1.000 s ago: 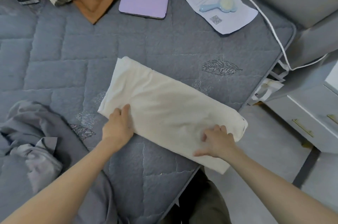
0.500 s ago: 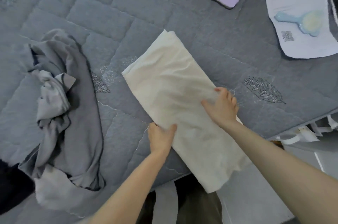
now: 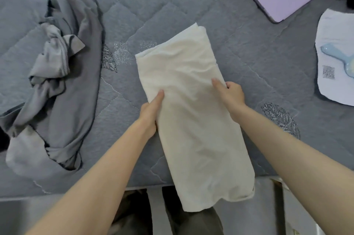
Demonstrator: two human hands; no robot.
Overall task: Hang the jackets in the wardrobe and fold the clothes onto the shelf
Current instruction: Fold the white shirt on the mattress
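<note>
Head view, looking down on the bed [image 3: 191, 4]: the cream garment [image 3: 191, 119] lies as a long folded strip across the near edge of the bed, its near end hanging off over my legs. My left hand [image 3: 151, 112] grips the strip's left edge, thumb on top and fingers tucked under. My right hand [image 3: 231, 96] holds the right edge the same way, opposite the left.

Step in hand, by my judgement: folding, mid-way; the strip has yet to be halved lengthwise. The next move calls for lifting one end over the other with edges kept aligned, and keeping the overhang from sliding off.

A crumpled grey garment [image 3: 63, 85] lies left of the cream one, unfolded. No wardrobe or shelf is in view.
</note>
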